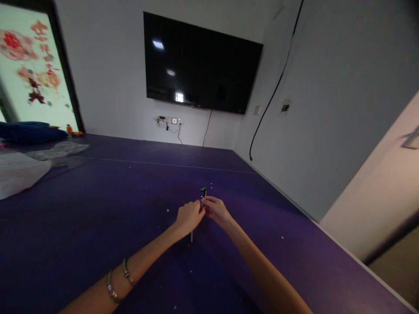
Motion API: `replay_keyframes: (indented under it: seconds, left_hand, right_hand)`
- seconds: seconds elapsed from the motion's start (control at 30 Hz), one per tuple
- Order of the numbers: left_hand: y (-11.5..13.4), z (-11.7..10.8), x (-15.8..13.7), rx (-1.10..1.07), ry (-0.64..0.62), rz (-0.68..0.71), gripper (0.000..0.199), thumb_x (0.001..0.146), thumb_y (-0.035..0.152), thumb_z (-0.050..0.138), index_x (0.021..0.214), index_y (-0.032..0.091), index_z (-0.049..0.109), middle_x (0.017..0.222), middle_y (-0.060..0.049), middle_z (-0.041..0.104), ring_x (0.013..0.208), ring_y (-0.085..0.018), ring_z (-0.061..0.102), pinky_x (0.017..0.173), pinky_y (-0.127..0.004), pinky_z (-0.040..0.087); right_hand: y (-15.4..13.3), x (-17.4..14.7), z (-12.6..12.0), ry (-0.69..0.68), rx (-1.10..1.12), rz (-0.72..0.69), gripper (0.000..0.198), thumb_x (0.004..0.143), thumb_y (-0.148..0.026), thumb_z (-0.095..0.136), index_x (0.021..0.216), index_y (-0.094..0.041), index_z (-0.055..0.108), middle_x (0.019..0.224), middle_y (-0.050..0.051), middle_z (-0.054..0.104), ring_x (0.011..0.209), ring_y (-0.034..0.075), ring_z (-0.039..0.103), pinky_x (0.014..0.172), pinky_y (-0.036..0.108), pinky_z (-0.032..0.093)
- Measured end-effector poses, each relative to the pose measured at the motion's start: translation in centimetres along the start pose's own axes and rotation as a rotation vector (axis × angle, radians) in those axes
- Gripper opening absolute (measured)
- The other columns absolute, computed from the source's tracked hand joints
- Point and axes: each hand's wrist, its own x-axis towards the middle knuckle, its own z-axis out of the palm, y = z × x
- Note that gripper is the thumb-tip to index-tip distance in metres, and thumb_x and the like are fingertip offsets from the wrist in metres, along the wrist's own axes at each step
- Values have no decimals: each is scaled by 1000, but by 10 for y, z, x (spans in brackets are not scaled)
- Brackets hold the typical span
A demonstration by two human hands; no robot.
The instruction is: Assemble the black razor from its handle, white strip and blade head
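In the head view, my left hand (190, 216) and my right hand (216, 210) meet above the purple surface, fingers closed together. From between their fingertips rises what looks like a small razor (204, 190), with a dark neck and a narrow green-and-black head. My right fingers pinch it near the neck, while my left fingers wrap around lower down. Below my left hand shows a thin pale stick (191, 237); whether it belongs to the razor is hidden by the hand. Two bracelets circle my left forearm.
Small white scraps (282, 237) dot the purple surface (131, 192). At the left lie clear plastic wrapping (59, 150), a white bag (21, 172) and dark blue cloth (29, 132). A black cable (270, 102) hangs down the right wall. A television (199, 65) is mounted ahead.
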Motion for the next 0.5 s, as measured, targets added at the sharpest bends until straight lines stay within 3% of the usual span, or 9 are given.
replay_keyframes:
  seconds: [0.2,0.37,0.5]
  left_hand:
    - [10,5,0,-21,6,68,38,88,45,28,98,16,52,87,-10,66,82,-25,64,67,-35,48]
    - [-3,10,-1,23,-95,112,31,85,40,35,96,16,53,89,-11,65,82,-26,64,66,-35,47]
    - [-17,17,-2,69,-144,85,33,84,40,37,91,15,56,87,-12,65,83,-27,63,67,-36,47]
  right_hand:
    - [-6,-1,-35,31,-77,-43,28,57,-23,73,81,-16,59,62,-3,58,52,9,56,55,25,48]
    - [-26,-9,-96,179,-489,-88,26,65,-28,64,88,-17,60,72,0,62,59,10,59,58,24,49]
    - [-44,-17,-148,291,-680,-81,18,65,-25,59,79,-15,64,61,-1,61,55,11,58,52,22,46]
